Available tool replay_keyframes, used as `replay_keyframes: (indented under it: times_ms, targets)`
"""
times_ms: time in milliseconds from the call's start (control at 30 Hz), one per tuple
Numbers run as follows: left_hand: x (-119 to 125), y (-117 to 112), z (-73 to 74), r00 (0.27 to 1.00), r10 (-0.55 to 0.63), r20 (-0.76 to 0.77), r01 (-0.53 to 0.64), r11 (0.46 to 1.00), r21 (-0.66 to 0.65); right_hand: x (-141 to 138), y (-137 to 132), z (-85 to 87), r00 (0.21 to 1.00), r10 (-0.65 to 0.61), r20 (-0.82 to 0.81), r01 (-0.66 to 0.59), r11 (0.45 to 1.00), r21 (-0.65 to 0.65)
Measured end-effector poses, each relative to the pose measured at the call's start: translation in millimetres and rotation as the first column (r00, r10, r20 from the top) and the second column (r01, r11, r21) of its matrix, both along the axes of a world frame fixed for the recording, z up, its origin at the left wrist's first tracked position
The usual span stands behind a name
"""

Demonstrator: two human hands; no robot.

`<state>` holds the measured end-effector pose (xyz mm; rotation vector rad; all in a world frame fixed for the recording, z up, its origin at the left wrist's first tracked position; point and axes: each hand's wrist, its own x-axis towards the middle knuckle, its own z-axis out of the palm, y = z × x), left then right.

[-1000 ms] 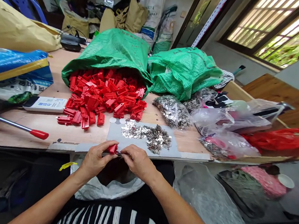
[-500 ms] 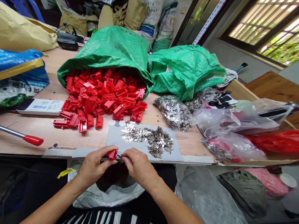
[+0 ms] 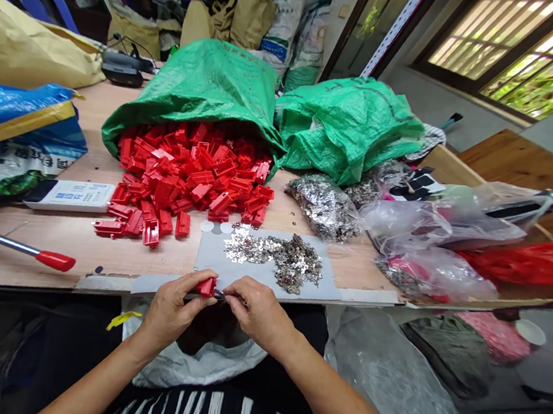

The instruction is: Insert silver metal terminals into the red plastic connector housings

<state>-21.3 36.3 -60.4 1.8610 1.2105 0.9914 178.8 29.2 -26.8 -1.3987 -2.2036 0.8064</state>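
Observation:
Between the thumb and fingers of my left hand (image 3: 177, 304) is a small red plastic housing (image 3: 206, 286), held just off the table's front edge. My right hand (image 3: 258, 309) pinches a thin metal tool (image 3: 220, 294), its tip at the housing's right end; my fingers hide most of it. Behind my hands, small flat metal pieces (image 3: 294, 263) lie heaped on a grey sheet (image 3: 209, 262). Farther left, a large pile of similar red housings (image 3: 195, 170) spills from an open green woven sack (image 3: 211, 85). Below my hands, a white bag (image 3: 201, 362) hangs open at my lap.
A second green sack (image 3: 346, 128) and a clear bag of metal parts (image 3: 324, 206) stand at the right, beside more plastic bags (image 3: 405, 223). On the left are a white boxlike device (image 3: 73, 195) and a red-handled lever (image 3: 55, 261). The table edge (image 3: 110, 283) runs just beyond my hands.
The metal tool now shows a little more between my right fingers, which have shifted slightly at the housing. My left hand keeps its hold. The view has moved slightly.

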Motion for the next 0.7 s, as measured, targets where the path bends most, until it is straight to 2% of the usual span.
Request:
replay_keyframes:
  times_ms: [233,433,567,700]
  targets:
    - [1.7,-2.3,-5.2,1.000,0.019,-0.025,-0.016,0.995,0.100,-9.9,-3.7,12.9,0.974,-0.001,0.226,0.001,1.000,0.002]
    - [3.9,-4.7,-10.4,0.998,0.069,-0.005,-0.068,0.989,0.131,-33.5,-13.7,25.7,0.894,-0.078,0.442,0.067,0.997,0.041]
    - [5.1,-3.6,-8.0,0.998,0.061,0.015,-0.062,0.995,0.079,-32.7,-15.9,23.6,0.914,-0.106,0.391,0.102,0.994,0.031]
    - [4.5,-9.9,1.3,0.995,0.079,0.065,-0.080,0.997,0.013,-19.6,-19.5,19.4,0.966,-0.120,0.228,0.113,0.993,0.041]
